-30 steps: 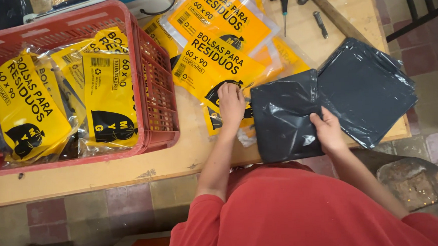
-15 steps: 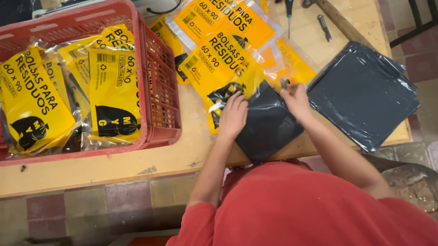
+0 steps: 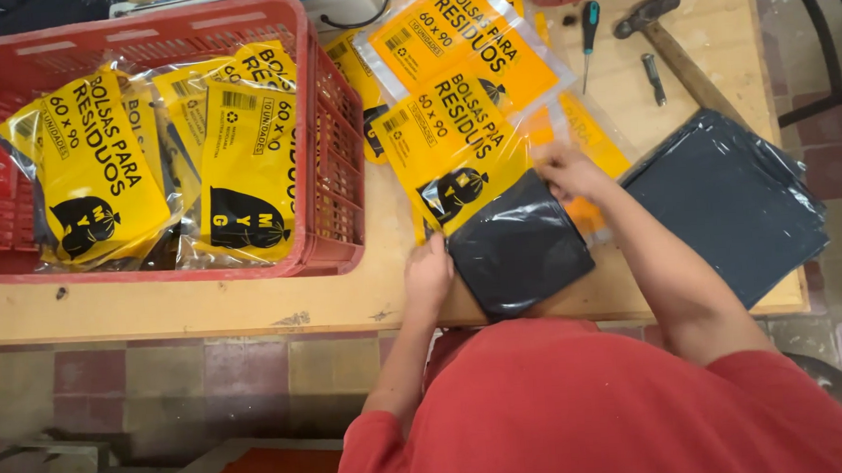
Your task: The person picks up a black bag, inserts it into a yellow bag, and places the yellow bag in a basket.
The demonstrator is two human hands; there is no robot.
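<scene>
A folded bundle of black plastic bags (image 3: 520,252) lies at the near edge of the wooden table (image 3: 204,310), partly on top of a clear sleeve with a yellow label (image 3: 444,134). My left hand (image 3: 429,274) grips the bundle's left edge. My right hand (image 3: 566,169) holds its far right corner, at the mouth of the sleeve. A flat stack of black bags (image 3: 726,201) rests just to the right, beside my right forearm.
A red plastic crate (image 3: 336,164) at the left holds several yellow-labelled bag packs (image 3: 101,176). More empty yellow sleeves are piled at the table's far middle. A hammer (image 3: 665,32), a screwdriver (image 3: 589,36) and a small metal pin (image 3: 654,76) lie at the far right.
The black bundle has been folded smaller and shifted left onto the yellow sleeve. My right hand moved from its near edge to its far corner; my left hand dropped to its left edge.
</scene>
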